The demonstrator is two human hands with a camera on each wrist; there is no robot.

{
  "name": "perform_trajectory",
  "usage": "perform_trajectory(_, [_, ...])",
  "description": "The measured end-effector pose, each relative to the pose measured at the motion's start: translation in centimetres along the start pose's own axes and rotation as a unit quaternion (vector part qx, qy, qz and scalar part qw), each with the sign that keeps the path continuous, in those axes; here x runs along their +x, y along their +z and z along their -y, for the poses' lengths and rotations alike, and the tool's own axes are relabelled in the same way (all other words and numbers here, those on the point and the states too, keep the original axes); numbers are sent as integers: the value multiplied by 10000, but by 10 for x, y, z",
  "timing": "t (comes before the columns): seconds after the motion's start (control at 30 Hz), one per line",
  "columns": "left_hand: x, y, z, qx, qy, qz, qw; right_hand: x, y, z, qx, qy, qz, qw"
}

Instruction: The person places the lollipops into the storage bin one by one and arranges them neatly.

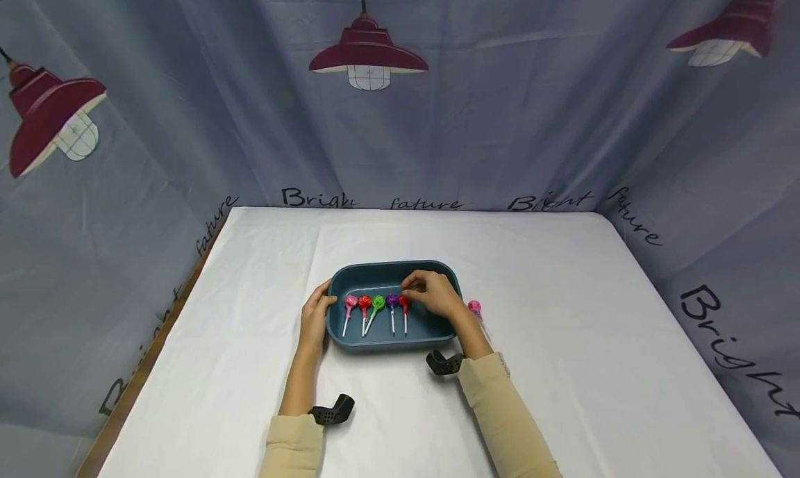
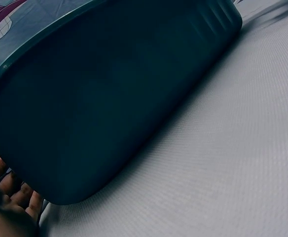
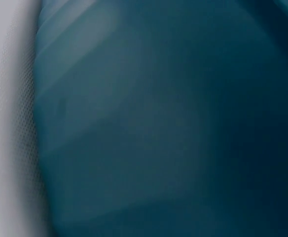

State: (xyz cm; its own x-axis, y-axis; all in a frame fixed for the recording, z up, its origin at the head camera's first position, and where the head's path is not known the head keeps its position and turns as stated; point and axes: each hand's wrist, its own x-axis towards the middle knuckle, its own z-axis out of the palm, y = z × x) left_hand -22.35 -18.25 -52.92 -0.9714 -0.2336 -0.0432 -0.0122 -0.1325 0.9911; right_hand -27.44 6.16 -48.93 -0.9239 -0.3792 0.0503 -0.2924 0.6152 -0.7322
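Note:
A blue-green rectangular tray (image 1: 390, 344) sits on the white-covered table. Several lollipops lie in a row inside it, heads away from me: pink (image 1: 351, 301), red (image 1: 364, 301), green (image 1: 378, 302), purple (image 1: 392, 300) and another red lollipop (image 1: 404, 302). My left hand (image 1: 312, 315) grips the tray's left end, thumb over the rim; the left wrist view shows curled fingers (image 2: 23, 195) by its outer wall. My right hand (image 1: 432, 294) is over the tray, fingertips bent close above the right-hand red head; contact is unclear. The right wrist view holds only blurred tray wall (image 3: 134, 123).
Outside the tray on the right lies another pink lollipop (image 1: 475, 307), partly behind my right forearm. White cloth (image 1: 594, 339) covers the table. A grey-blue curtain (image 1: 500, 117) printed with lamps hangs behind and at both sides.

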Motion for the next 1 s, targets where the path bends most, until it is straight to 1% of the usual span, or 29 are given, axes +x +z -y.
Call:
perform_trajectory(0.07, [0, -2, 5, 26, 5, -16, 10000, -2, 0, 1, -18, -5, -40, 10000])
perform_trajectory(0.17, [-1, -2, 5, -9, 23, -24, 10000, -6, -3, 6, -19, -47, -127, 9999])
perform_trajectory(0.27, [-1, -2, 6, -46, 51, -29, 10000, -10, -9, 13, -3, -182, -251, 9995])
perform_trajectory(0.4, [-1, -4, 7, -61, 42, -21, 10000, -17, -20, 20, 126, -417, -414, 9982])
perform_trajectory(0.47, [-1, -4, 7, -66, 17, -10, 10000, -22, -28, 22, 273, -488, -509, 9971])
perform_trajectory(0.57, [-1, -5, 8, -34, -2, 41, 10000, -29, -42, 23, 502, -498, -758, 9946])
perform_trajectory(0.7, [-1, -5, 7, -59, -14, 55, 10000, -37, -61, 18, 752, -375, -1248, 9886])
perform_trajectory(0.83, [1, -3, 7, -88, 32, 47, 9999, -43, -79, 5, 906, -202, -1655, 9818])
perform_trajectory(0.9, [1, -2, 7, -141, 76, 54, 9999, -45, -85, -4, 947, -86, -1741, 9801])
perform_trajectory(1.0, [1, -1, 8, -195, 72, 28, 9998, -50, -90, -17, 973, 188, -1687, 9807])
